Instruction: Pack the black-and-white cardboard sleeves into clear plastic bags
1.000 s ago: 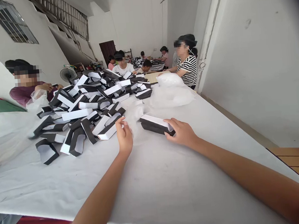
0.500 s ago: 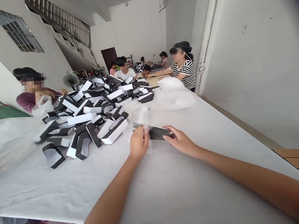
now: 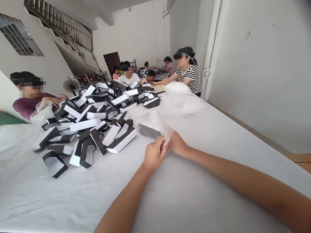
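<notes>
The left hand (image 3: 155, 154) and right hand (image 3: 178, 144) meet with fingers (image 3: 162, 141) pressed together, pinching a clear plastic sheet (image 3: 156, 120) (the exact grip is half hidden), while a black-and-white box (image 3: 147, 131) lies just far of them, its long axis running left to right, nearer the left hand.

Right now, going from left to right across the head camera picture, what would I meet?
Person in maroon → box pile → left hand → right hand → person in stripes → white wall → wooden bench

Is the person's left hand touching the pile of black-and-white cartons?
No, the left hand pinches a clear plastic film next to the right hand, apart from the carton pile.
</notes>
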Tool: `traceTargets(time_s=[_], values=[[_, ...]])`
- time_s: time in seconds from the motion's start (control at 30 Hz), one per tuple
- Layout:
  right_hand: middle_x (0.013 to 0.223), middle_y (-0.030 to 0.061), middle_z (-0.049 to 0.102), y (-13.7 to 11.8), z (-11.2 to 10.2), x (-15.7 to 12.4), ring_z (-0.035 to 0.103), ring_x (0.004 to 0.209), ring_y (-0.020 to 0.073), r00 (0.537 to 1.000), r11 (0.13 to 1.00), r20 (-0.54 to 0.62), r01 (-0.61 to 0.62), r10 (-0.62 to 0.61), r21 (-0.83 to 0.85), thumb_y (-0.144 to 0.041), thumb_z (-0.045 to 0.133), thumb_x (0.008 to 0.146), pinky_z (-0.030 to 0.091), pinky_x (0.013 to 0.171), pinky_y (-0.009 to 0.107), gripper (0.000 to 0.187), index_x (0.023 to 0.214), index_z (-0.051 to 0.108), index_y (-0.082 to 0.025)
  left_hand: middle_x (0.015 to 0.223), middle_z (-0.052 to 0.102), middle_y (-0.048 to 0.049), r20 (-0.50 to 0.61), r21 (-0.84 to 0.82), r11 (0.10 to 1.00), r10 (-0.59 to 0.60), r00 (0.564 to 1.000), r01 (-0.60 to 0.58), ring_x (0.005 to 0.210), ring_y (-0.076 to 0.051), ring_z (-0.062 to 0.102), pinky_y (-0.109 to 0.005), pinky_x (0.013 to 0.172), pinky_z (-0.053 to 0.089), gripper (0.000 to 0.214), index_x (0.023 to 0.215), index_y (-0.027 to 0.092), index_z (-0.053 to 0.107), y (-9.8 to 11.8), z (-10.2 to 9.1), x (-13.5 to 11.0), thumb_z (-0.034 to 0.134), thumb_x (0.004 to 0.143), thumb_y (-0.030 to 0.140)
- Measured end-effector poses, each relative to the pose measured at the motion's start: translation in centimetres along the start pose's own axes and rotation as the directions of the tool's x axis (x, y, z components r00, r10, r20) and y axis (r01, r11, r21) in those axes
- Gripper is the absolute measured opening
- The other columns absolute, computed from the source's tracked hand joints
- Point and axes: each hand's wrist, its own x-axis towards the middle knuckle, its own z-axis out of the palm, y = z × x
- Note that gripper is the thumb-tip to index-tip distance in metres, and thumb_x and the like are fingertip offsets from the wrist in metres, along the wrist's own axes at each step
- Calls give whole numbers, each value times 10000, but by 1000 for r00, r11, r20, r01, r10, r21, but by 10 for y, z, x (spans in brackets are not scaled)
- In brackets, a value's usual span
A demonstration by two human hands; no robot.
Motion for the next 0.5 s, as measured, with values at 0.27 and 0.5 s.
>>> traceTargets(time_s=[0.27, 0.5], values=[[1173, 125, 571, 21, -24, -11, 610, 841, 221, 996, 945, -92, -38, 8, -324, -380, 569, 833, 450, 666, 311, 441, 1202, 432, -183, 1095, 587, -89, 38, 249, 968, -51, 998, 40, 1021, -273, 536, -396, 849, 443, 294, 1035, 198, 536, -9, 11, 5, 620, 765, 277], [1246, 121, 493, 25, -5, 2, 587, 892, 191, 951, 894, 229, 280, -208, -349, -225, 523, 875, 467, 745, 308, 365, 1236, 475, -189, 709, 544, -20, 158, 155, 986, -86, 984, 62, 639, -175, 515, -292, 587, 365, 204, 662, 214, 401, -29, 4, 7, 378, 856, 154]])
